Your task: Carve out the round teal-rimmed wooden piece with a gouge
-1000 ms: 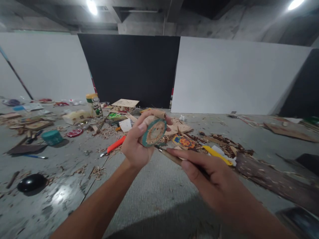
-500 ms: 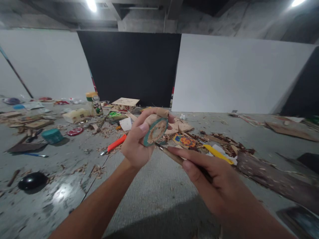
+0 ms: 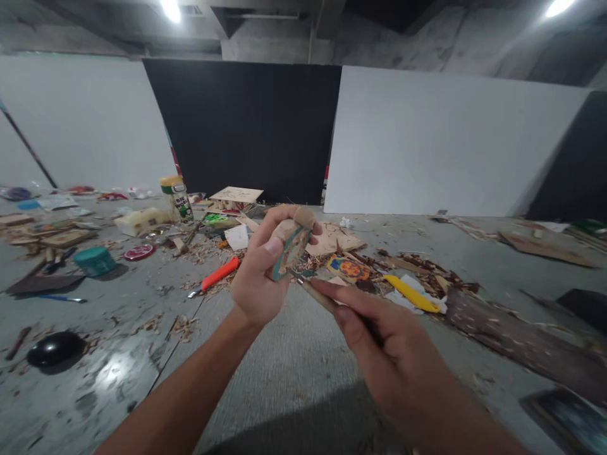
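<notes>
My left hand is closed around a round wooden disc, held up and tilted, with a teal rim and a rough, carved-looking middle. A tan wrap or bandage covers one fingertip of that hand. My right hand grips a wood-carving tool like a pen. Its handle is wooden and its thin metal tip is at the lower edge of the disc's face; whether it touches I cannot tell. On the floor just behind the tool lies a painted yellow, red and blue piece.
Wood shavings litter the grey floor. An orange-red utility knife lies left of my hands, a yellow-handled tool to the right beside a bark-covered log. Farther left are a teal jar, a bottle and a black rounded object.
My left hand has turned the disc more edge-on. My right hand and the carving tool have shifted left, keeping the tip at the disc. The view has moved slightly.
</notes>
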`<state>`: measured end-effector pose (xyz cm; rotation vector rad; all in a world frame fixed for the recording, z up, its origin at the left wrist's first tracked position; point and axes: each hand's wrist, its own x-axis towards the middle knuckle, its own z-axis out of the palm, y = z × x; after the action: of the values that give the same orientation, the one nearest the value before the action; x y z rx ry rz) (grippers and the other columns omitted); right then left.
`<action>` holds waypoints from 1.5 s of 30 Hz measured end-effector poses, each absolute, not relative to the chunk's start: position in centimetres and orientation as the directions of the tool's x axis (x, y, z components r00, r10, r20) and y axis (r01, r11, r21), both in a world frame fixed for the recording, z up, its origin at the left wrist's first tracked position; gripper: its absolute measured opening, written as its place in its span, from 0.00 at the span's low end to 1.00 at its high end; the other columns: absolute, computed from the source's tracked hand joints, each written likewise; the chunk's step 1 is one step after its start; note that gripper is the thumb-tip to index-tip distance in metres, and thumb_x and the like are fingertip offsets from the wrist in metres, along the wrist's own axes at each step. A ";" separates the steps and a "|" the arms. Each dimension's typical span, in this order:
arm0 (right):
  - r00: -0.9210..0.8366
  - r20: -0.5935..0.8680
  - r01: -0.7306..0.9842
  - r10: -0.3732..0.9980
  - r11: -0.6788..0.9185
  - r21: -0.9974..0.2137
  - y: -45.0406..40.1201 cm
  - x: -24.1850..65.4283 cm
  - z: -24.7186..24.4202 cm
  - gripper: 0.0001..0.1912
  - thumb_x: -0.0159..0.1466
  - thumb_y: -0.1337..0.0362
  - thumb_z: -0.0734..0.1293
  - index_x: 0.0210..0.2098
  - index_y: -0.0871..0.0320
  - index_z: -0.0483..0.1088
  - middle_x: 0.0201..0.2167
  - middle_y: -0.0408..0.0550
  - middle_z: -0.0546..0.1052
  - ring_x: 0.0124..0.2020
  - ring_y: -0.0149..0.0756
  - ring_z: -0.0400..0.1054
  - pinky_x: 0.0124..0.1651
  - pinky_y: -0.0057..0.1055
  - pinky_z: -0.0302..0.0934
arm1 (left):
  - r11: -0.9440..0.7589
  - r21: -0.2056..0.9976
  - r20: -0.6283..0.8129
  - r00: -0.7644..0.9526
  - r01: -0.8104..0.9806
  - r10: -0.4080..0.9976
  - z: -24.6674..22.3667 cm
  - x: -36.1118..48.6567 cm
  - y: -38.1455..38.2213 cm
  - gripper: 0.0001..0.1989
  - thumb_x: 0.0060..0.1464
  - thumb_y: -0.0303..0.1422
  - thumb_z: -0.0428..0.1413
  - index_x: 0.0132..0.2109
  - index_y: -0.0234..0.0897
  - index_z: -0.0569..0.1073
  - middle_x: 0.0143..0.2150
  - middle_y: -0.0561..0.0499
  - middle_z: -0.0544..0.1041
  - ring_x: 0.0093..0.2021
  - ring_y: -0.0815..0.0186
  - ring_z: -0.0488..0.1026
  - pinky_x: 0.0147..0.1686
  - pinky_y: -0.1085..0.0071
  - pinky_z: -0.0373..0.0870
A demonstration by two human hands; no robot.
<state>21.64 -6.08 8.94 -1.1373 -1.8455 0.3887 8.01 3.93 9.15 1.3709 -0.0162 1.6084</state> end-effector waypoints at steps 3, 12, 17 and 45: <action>-0.182 0.529 0.574 0.829 0.527 -0.627 -6.1 21.5 8.5 0.22 0.67 0.68 0.58 0.57 0.56 0.74 0.26 0.46 0.80 0.25 0.35 0.74 0.29 0.30 0.70 | -0.539 0.544 0.762 0.110 -0.644 0.638 9.1 8.1 3.8 0.18 0.56 0.44 0.51 0.43 0.36 0.75 0.40 0.44 0.76 0.39 0.58 0.73 0.41 0.62 0.72; -0.111 0.124 0.081 0.986 0.134 -0.988 -4.9 21.4 8.2 0.23 0.70 0.54 0.58 0.59 0.55 0.71 0.15 0.31 0.53 0.12 0.25 0.45 0.13 0.21 0.47 | -0.507 0.518 0.726 0.041 -0.688 0.686 9.5 8.3 4.3 0.18 0.54 0.45 0.50 0.40 0.37 0.75 0.37 0.44 0.76 0.37 0.57 0.74 0.38 0.61 0.73; -0.118 0.492 0.516 0.863 0.476 -0.712 -5.4 22.4 8.8 0.17 0.67 0.63 0.62 0.52 0.51 0.77 0.43 0.50 0.83 0.41 0.38 0.77 0.43 0.34 0.72 | -0.482 0.510 0.709 0.031 -0.712 0.704 9.4 8.5 4.4 0.17 0.54 0.43 0.49 0.41 0.36 0.75 0.37 0.43 0.77 0.40 0.56 0.76 0.36 0.62 0.74; -0.180 0.487 0.567 0.855 0.494 -0.659 -6.0 22.4 10.2 0.20 0.68 0.65 0.58 0.52 0.56 0.78 0.16 0.41 0.71 0.26 0.36 0.74 0.34 0.30 0.71 | -0.506 0.580 0.742 0.158 -0.638 0.652 9.0 8.3 3.7 0.19 0.54 0.45 0.53 0.43 0.35 0.76 0.40 0.42 0.76 0.41 0.55 0.75 0.43 0.59 0.73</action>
<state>22.37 -5.99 10.21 -1.1829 -1.8700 0.4169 8.27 3.69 8.98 1.3950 0.0141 1.5712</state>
